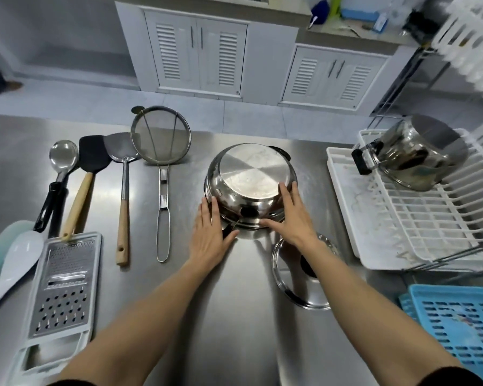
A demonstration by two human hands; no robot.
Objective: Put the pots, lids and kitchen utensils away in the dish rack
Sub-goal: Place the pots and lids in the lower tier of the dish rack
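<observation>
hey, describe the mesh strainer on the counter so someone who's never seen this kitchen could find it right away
Start at the steel counter and look left of the upside-down pot that both hands touch. A row of long-handled utensils lies there, and the mesh strainer is the rightmost, nearest the pot. It alone has a wide round wire-mesh bowl and a thin metal loop handle; its neighbours are solid spoons and spatulas.

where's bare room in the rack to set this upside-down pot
The white dish rack's near slats, in front of the tilted pot at its far end, are bare, as is its left tray strip. On the counter, bare steel lies between strainer and the inverted pot; utensils crowd the left.
</observation>
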